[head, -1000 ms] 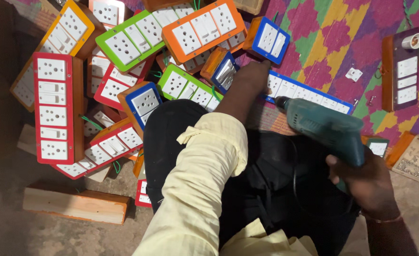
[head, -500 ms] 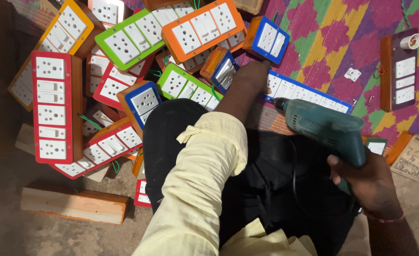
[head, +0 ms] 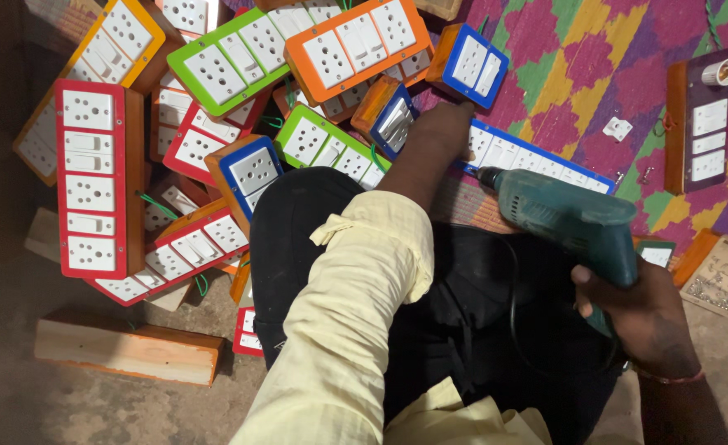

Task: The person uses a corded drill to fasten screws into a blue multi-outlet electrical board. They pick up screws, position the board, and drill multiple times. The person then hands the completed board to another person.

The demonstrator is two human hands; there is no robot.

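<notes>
Right hand (head: 640, 317) clamped on green drill (head: 566, 218), bit aimed left at blue-framed switchboard (head: 537, 161) lying lengthwise under left hand (head: 446, 132), whose fingers are hidden.

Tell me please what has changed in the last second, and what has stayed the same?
Almost nothing has changed. The right hand keeps its grip on the green power drill, whose tip stays pointed at the long blue-framed switch board. The left hand stays stretched out, resting at that board's near end. The pile of coloured switch boards lies as before.
</notes>
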